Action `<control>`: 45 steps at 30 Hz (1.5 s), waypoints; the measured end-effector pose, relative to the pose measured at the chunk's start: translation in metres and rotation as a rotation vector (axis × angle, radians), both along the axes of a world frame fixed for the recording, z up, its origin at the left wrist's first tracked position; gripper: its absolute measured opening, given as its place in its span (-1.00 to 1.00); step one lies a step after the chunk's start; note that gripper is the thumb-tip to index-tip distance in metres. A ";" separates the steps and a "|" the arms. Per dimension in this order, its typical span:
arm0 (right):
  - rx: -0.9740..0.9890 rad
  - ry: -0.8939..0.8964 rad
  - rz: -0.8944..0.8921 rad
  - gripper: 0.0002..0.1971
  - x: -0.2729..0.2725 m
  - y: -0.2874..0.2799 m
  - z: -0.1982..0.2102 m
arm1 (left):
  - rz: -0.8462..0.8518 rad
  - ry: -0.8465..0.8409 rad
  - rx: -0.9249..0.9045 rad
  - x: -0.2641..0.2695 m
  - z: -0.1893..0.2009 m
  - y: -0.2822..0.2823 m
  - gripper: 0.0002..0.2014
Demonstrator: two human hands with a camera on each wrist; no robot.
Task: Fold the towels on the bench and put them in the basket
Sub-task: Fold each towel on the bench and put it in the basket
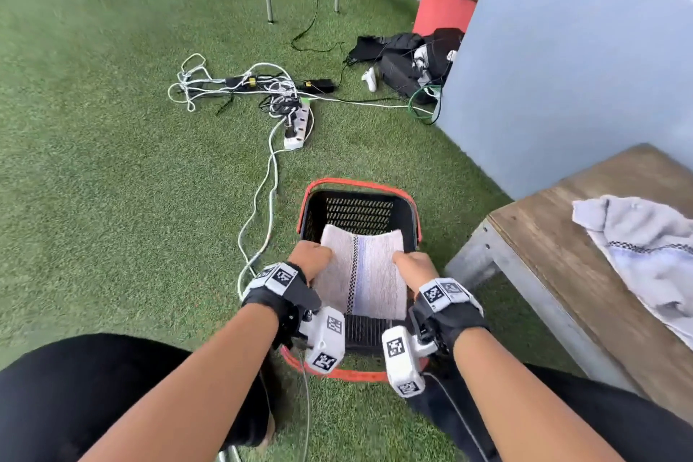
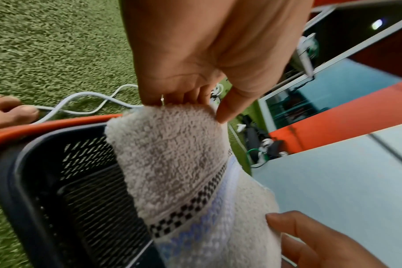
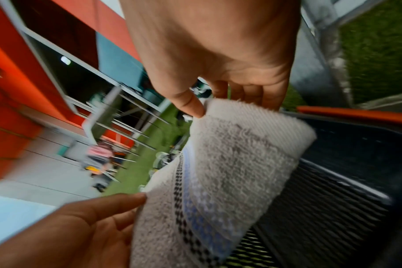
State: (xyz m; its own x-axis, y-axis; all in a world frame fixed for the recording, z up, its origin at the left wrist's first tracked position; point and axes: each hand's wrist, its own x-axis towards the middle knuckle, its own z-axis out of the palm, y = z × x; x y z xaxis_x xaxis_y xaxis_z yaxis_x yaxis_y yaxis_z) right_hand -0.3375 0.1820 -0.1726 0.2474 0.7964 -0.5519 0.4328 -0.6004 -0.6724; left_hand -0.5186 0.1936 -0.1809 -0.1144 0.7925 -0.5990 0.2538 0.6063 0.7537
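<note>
Head view: a folded towel [image 1: 362,274] is held flat over the open basket [image 1: 408,216], which stands on the grass [image 1: 112,161]. The left hand [image 1: 309,261] grips the towel's left edge; the right hand [image 1: 414,268] grips its right edge. A second towel [image 1: 645,248], unfolded and crumpled, lies on the bench [image 1: 555,248] to the right. Cables and a power strip [image 1: 298,126] lie on the grass beyond the basket.

Left wrist view: the left hand [image 2: 202,50] pinches the towel [image 2: 177,163] between thumb and fingers, above the basket [image 2: 18,190]. The right hand [image 2: 315,241] shows at the near right, touching the towel.

Right wrist view: the right hand [image 3: 218,47] pinches the towel [image 3: 230,163] at its edge over the basket [image 3: 356,145]. The left hand [image 3: 80,226] holds the opposite edge, fingers behind the cloth.
</note>
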 end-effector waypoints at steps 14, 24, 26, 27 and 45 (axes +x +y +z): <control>-0.086 -0.026 -0.058 -0.77 -0.005 0.130 -0.195 | -0.027 0.285 -0.064 0.027 -0.194 0.119 -0.71; -0.133 -0.134 -0.090 -0.70 -0.004 0.151 -0.253 | 0.055 0.315 0.013 0.038 -0.244 0.126 -0.68; -0.132 -0.168 -0.075 -0.68 -0.006 0.150 -0.253 | 0.059 0.320 0.064 0.039 -0.244 0.123 -0.62; -0.128 -0.189 -0.069 -0.67 -0.008 0.149 -0.252 | 0.059 0.324 0.096 0.039 -0.245 0.121 -0.61; 0.215 -0.645 0.479 -0.37 -0.025 0.106 -0.293 | -0.586 0.880 0.342 0.044 -0.289 0.096 -0.30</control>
State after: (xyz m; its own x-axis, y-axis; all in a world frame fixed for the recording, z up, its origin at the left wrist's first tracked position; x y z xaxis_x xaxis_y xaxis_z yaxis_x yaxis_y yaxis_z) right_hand -0.3628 0.2877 -0.4658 0.0702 0.9678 -0.2419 0.9487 -0.1397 -0.2838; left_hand -0.4743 0.2891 -0.4699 0.0539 0.9712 -0.2321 0.9616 0.0121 0.2743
